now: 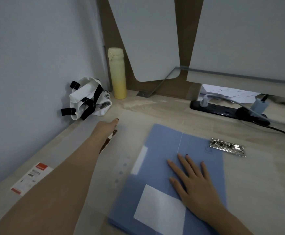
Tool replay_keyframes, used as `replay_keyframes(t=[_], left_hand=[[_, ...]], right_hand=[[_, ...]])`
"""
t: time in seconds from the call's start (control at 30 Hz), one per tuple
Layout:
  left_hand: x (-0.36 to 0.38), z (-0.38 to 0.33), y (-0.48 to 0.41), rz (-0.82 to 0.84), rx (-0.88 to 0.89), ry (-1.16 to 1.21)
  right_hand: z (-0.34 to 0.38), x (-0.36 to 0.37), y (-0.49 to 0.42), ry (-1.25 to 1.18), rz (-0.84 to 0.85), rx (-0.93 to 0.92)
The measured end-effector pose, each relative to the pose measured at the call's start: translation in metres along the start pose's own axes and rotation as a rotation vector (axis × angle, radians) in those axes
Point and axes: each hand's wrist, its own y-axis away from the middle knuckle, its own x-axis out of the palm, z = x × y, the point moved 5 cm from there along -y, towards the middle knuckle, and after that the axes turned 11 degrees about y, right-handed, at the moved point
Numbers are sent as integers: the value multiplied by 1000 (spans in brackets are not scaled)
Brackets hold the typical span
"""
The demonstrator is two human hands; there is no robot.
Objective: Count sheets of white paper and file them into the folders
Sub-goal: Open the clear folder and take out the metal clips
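One blue plastic folder (163, 150) with a white rectangular label (160, 206) lies flat under the right hand (192, 180), whose spread, straight fingers press its cover. Just beyond the fingertips sits a silver metal clip (227, 147). The left hand (107, 127) reaches forward over a grey translucent folder (113, 160); its fingers are hidden, so its grip cannot be told. Beyond it stands a pale yellow bottle (117, 73).

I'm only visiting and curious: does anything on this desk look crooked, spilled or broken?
Nothing looks spilled or broken. The blue folder lies at a slant to the back edge of the desk, under the flat right hand. A white bag sits crumpled by the wall, and cables trail loosely over the power strip.
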Motion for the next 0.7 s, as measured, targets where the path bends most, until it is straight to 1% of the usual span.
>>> replay_keyframes(t=[0.1, 0.17, 0.2, 0.23, 0.3, 0.37, 0.43, 0.53, 0.6, 0.7], left_hand=[[1, -5, -1, -39, 59, -179], [6, -18, 8, -137, 217, -372], [13, -26, 19, -174, 328, -438], [24, -33, 32, -177, 445, -468], [53, -41, 57, -103, 629, -495], [92, -39, 77, 32, 756, -566], [134, -30, 92, 205, 813, -661], [189, -7, 112, 412, 854, -804], [212, 9, 119, 466, 812, -862], [227, 26, 122, 436, 777, -893]], right_hand=[[0, 2, -1, 16, 26, -13], [-3, 2, -2, -65, 43, -37], [-7, -2, -4, -132, -1, -52], [-15, -4, -6, -181, -14, -36], [-33, -13, -10, -237, -66, 31], [-59, -24, -15, -204, -155, 139], [-83, -36, -20, -184, -174, 227], [-107, -41, -32, -153, -81, 278], [-115, -39, -41, -132, -33, 274], [-118, -33, -50, -91, -21, 239]])
